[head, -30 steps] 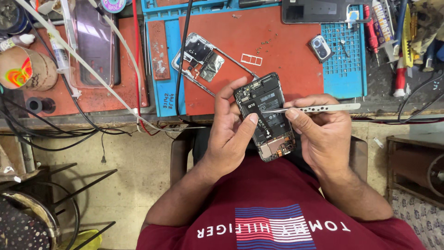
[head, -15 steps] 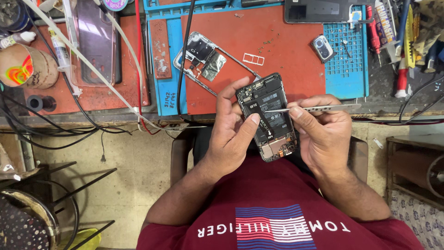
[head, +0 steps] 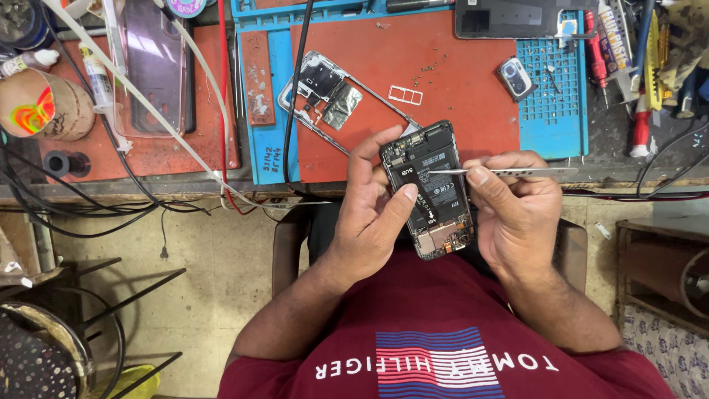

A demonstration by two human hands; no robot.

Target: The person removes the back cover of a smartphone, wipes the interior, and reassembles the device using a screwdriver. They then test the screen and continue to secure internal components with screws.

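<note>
tweezers (head: 509,171) tip edged leftward onto opened phone (head: 430,190); left hand (head: 373,214) grips phone, right hand (head: 513,210) pinches tweezers.

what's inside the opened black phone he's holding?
Inside the opened black phone: a black battery fills the middle, circuit boards at both ends. The silver metal tweezers in the right hand point at it. The left hand covers its left edge.

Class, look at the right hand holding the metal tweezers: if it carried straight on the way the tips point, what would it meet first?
Probably the left hand's thumb, lying across the opened phone just beyond the tweezers; depth is unclear.
</note>
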